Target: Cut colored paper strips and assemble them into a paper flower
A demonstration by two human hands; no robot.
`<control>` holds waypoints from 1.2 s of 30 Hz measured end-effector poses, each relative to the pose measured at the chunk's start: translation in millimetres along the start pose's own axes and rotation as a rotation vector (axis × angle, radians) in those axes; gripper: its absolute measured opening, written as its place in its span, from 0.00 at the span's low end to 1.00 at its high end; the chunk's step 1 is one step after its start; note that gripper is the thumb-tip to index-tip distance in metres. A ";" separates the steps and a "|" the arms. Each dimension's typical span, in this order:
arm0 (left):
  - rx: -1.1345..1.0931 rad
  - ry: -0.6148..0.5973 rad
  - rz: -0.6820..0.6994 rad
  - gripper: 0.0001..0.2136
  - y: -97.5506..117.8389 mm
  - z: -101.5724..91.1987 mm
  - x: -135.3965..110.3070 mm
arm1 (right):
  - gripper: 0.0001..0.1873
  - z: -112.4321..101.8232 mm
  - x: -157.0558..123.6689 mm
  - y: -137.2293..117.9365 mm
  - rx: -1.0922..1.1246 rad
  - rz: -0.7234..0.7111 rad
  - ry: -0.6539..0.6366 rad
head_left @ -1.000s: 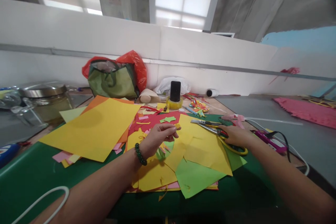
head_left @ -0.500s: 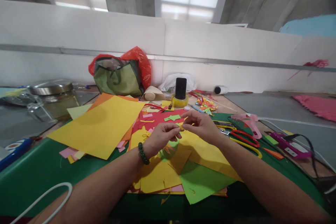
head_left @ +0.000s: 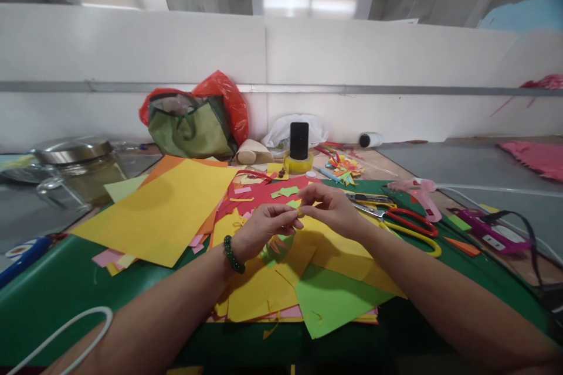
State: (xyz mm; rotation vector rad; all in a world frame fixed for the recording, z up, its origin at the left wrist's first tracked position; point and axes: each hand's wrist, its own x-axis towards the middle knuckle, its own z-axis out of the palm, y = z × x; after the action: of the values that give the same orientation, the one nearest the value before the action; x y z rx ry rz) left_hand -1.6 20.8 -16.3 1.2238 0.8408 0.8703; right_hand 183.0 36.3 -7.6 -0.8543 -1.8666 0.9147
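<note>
Over the pile of coloured paper, my left hand [head_left: 267,227] and my right hand [head_left: 332,210] meet at the fingertips. Both are closed in a pinch on a small yellow paper piece [head_left: 299,211], mostly hidden by the fingers. A green bead bracelet [head_left: 233,255] circles my left wrist. Below the hands lie yellow sheets [head_left: 264,293] and a bright green sheet [head_left: 338,299]. Just behind the fingertips, small green paper cutouts [head_left: 285,192] rest on a red sheet [head_left: 264,202].
Right of my hands lie scissors [head_left: 413,222], a pink glue gun [head_left: 417,194] and a purple power strip [head_left: 492,231]. A phone [head_left: 299,140] stands in a yellow tape roll [head_left: 299,163]. Left are large yellow paper [head_left: 167,211], a glass jar [head_left: 83,179] and a green bag [head_left: 189,129].
The view has shifted slightly, so most things sit a little further left. Both hands keep their pinch at the fingertips, with only small finger movement.
</note>
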 end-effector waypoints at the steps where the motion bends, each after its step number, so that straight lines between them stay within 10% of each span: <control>1: 0.005 0.000 0.004 0.18 0.2 0.2 -0.1 | 0.12 0.3 -0.2 -0.3 0.000 -0.003 -0.006; 36: -0.070 0.074 -0.015 0.18 -3.0 -3.2 1.7 | 0.06 12.3 -8.9 11.3 -0.544 -0.471 0.242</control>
State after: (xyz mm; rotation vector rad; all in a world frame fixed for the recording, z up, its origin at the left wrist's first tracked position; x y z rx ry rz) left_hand -3.4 23.3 -19.8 1.1283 0.8704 0.9301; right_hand 177.6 31.4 -25.1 -0.7414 -1.9990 0.0050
